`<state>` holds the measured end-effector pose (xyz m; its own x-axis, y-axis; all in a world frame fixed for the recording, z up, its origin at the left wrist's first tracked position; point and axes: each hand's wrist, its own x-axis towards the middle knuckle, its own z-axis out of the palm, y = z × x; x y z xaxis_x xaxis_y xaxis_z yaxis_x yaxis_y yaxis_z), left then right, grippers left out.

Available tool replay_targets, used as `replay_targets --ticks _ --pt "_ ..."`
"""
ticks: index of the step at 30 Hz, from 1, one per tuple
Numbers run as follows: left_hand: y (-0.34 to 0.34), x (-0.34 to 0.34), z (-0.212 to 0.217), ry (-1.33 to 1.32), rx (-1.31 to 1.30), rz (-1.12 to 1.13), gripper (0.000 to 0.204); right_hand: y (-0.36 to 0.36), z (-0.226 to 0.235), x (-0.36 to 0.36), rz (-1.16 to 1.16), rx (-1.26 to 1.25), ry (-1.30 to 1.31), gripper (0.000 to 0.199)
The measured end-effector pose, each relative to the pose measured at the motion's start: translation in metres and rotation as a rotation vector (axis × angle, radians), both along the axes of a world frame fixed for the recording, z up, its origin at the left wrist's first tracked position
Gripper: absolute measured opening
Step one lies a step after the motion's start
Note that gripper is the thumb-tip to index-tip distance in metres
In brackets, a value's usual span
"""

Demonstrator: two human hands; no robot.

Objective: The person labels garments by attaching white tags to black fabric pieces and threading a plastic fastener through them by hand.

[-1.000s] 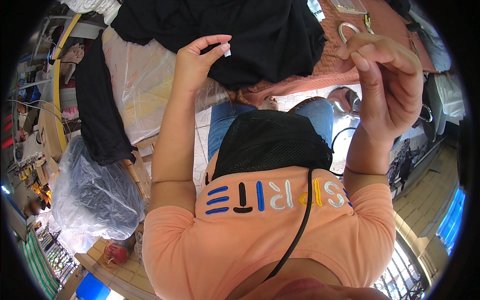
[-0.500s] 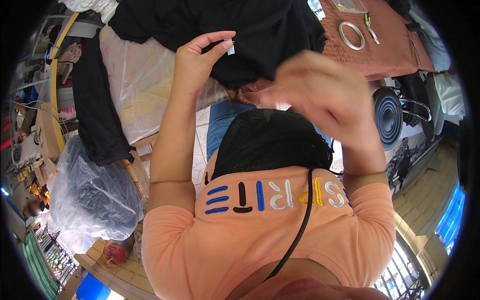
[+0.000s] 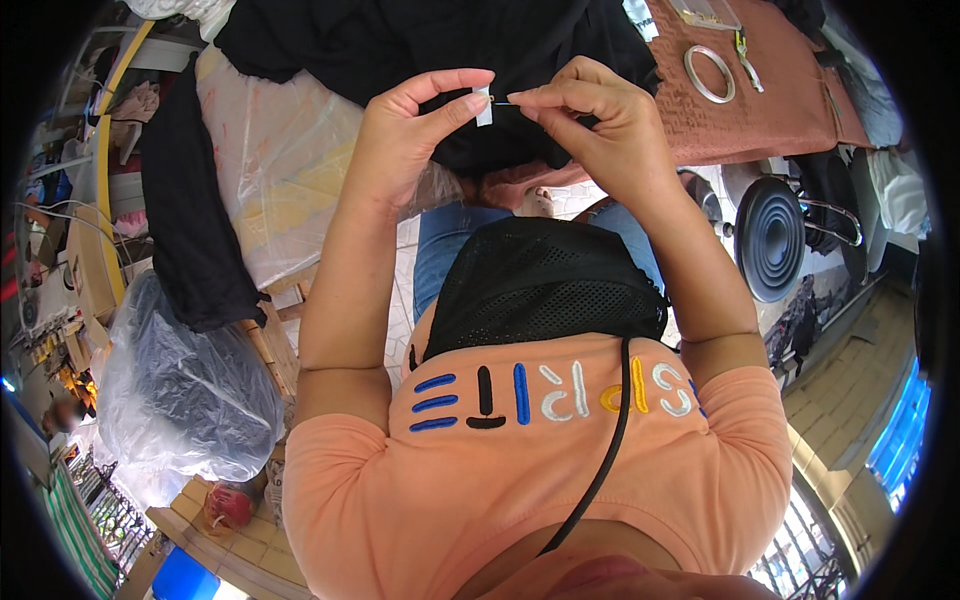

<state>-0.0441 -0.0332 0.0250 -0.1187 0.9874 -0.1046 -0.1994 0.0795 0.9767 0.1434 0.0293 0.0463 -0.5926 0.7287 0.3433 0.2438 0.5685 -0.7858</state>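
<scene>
Above a heap of black cloth [image 3: 340,40], my two hands are raised close together. A small white tag [image 3: 485,112] is pinched between the thumb and forefinger of my left hand [image 3: 405,125]. From the right, my right hand [image 3: 610,115] grips a thin, shiny needle [image 3: 503,103] in its fingertips, with the needle's other end at the tag. Whether it passes through the tag is too small to tell.
On the brown-covered table [image 3: 760,120] at the right lie a white ring-shaped roll [image 3: 709,75], a small yellow-handled tool [image 3: 742,48] and a clear box [image 3: 705,12]. Clear plastic [image 3: 280,150] covers the left surface. A round black stool [image 3: 770,240] stands right.
My right hand, blurred and lower before, has moved up and left to meet my left hand at the tag. My left hand has shifted slightly right with the tag.
</scene>
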Motion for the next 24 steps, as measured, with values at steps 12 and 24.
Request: replay_targets --ticks 12,24 --pt "0.0006 0.0006 0.0026 -0.042 -0.021 -0.015 0.024 0.0010 -0.0044 0.0008 -0.005 -0.020 0.035 0.019" --pt "0.0006 0.0022 0.0039 -0.051 -0.030 -0.022 0.024 0.0012 -0.0061 0.0027 0.000 -0.024 0.057 0.021"
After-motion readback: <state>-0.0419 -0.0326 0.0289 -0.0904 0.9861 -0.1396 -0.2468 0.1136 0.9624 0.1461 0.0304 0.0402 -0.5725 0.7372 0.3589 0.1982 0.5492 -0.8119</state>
